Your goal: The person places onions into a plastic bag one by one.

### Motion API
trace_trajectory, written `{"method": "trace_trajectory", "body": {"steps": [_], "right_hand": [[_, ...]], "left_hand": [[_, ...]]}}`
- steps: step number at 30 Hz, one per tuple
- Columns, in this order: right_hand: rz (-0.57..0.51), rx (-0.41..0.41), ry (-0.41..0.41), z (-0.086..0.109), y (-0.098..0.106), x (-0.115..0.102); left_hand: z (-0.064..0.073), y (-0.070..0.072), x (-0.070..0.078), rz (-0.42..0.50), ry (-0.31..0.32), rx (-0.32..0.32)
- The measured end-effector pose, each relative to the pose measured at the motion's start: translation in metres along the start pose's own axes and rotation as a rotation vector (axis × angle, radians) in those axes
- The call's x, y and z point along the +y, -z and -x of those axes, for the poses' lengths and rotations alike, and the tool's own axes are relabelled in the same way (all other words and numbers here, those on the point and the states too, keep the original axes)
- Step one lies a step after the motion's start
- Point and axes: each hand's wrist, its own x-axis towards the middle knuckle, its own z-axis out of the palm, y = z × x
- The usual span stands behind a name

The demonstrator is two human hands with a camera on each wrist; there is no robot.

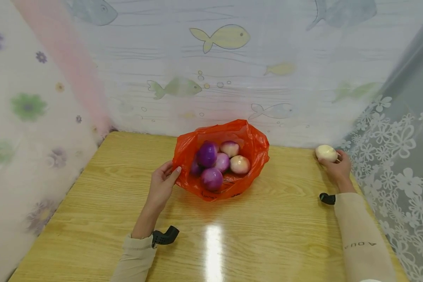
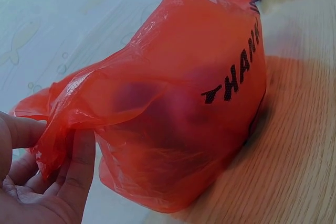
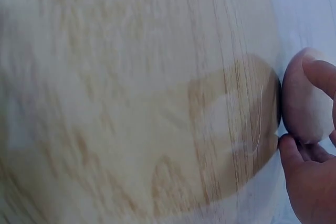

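Note:
An open red plastic bag (image 1: 255, 156) stands at the back middle of the table, with several purple and pale onions (image 1: 212, 179) inside. My left hand (image 1: 161, 186) pinches the left side of its rim between thumb and fingers. In the left wrist view the bag (image 2: 178, 145) bulges, and dark lettering runs along its side. Far to the right, my right hand (image 1: 340, 169) holds a whitish onion (image 1: 326, 153) by the table's back right corner. The right wrist view catches that onion (image 3: 306, 100) between thumb and fingers, low against the tabletop.
The wooden table (image 1: 268, 227) reaches a fish-patterned curtain (image 1: 218, 78) just behind the bag. Floral sheets hang on the left (image 1: 28, 137) and right (image 1: 405, 176). A black wrist camera (image 1: 165, 235) sits on the left sleeve, another (image 1: 327, 198) on the right.

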Motion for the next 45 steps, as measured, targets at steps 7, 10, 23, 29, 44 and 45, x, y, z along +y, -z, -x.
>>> {"method": "trace_trajectory", "body": {"steps": [7, 10, 23, 29, 44, 45], "right_hand": [[0.047, -0.024, 0.051, 0.001, -0.002, 0.000], [0.051, -0.020, 0.051, 0.003, -0.004, -0.002], [-0.154, 0.025, 0.090, 0.030, -0.013, -0.019], [-0.227, 0.048, 0.171, 0.048, -0.017, -0.032], [-0.530, -0.072, 0.277, 0.071, -0.034, -0.046], [-0.536, -0.081, 0.282, 0.074, -0.035, -0.048]], "left_hand": [[0.000, 0.000, 0.000, 0.007, -0.007, 0.004], [0.001, 0.000, 0.000, 0.010, -0.010, 0.005], [0.000, -0.001, 0.001, -0.004, -0.003, 0.000], [0.001, -0.001, 0.002, 0.007, -0.008, -0.005], [0.000, -0.001, 0.002, 0.015, -0.003, -0.006], [0.000, -0.001, 0.001, 0.014, -0.003, -0.005]]}}
